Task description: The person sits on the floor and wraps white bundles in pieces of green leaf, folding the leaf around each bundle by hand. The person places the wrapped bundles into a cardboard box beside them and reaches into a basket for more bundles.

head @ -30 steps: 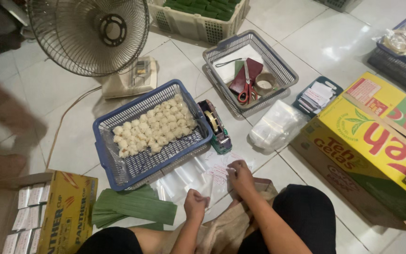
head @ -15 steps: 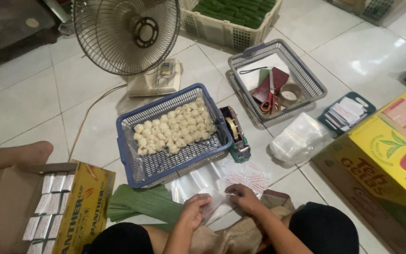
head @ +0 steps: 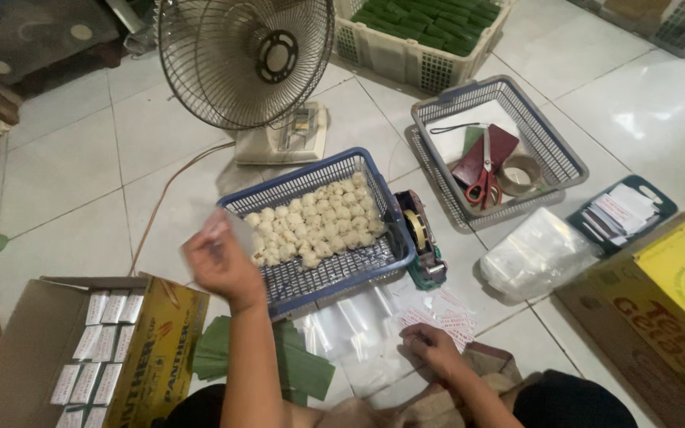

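- I see my left hand (head: 220, 265) raised, fingers pinched on a clear plastic bag (head: 235, 230) beside the blue basket (head: 382, 208).
- My right hand (head: 431, 349) rests loosely curled, touching the printed labels (head: 438, 313) on the floor.

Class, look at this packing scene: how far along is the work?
Done: no filled bags show. In hand: the left hand lifts a small clear plastic bag; the right hand rests by the flat clear bags on the floor. Left: the blue plastic basket holds many pale dough balls.

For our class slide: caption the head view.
Left hand lifts a clear bag beside a blue basket; right hand rests on stacked bags.
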`<state>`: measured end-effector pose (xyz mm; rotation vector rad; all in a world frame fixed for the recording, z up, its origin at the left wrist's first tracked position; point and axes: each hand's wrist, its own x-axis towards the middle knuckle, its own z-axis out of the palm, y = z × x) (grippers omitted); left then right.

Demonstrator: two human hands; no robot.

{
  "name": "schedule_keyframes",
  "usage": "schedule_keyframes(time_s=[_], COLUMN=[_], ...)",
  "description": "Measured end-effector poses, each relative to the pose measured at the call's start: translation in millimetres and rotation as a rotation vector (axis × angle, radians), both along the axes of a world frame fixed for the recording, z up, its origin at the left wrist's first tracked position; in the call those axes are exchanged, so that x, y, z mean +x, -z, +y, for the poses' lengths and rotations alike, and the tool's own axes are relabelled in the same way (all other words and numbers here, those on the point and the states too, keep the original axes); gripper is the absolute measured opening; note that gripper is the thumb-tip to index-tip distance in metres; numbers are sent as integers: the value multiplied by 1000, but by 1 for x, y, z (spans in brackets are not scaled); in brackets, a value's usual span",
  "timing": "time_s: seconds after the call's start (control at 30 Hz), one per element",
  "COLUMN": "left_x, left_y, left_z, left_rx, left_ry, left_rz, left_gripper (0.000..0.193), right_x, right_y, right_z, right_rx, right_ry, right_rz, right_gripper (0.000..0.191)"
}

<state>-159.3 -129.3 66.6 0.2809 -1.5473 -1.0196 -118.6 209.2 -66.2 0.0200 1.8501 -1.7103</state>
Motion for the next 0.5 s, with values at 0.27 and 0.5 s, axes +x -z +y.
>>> schedule_keyframes(time_s=[0.27, 0.5], left_x=[-43, -54], left_y=[63, 111], left_z=[6, -2], left_rx=[-906, -731], left_ry=[283, 437], left_rz=[-895, -1145], left_gripper=[25, 26], right_x=[-9, -15], right_y=[13, 24], right_z=[-5, -7], right_rx=[183, 203], right_ry=[-52, -48], right_rz=[106, 50], right_gripper=[32, 35])
